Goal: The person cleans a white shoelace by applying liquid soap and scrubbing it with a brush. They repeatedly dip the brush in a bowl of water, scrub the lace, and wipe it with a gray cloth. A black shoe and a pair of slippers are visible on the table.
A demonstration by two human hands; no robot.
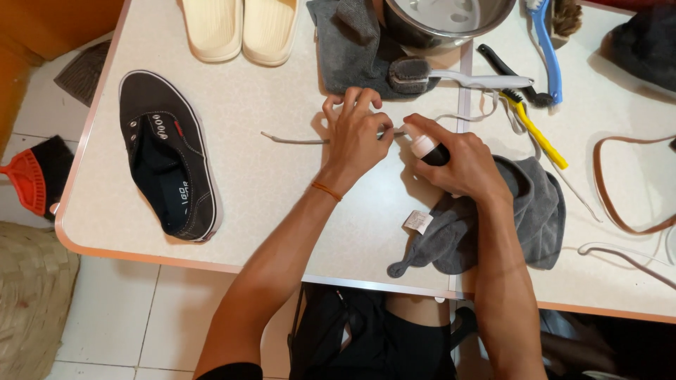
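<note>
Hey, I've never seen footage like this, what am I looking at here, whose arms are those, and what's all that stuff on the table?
This is one picture from a camera worn on a person's head, looking down at their own bare hands over a pale table. The left hand pinches a grey shoelace flat on the table. The right hand grips a small dark bottle with a white top, tipped toward the lace. Under that hand lies a grey cloth. Around them: a black sneaker without laces, cream slippers, a metal bowl, and several brushes.
</note>
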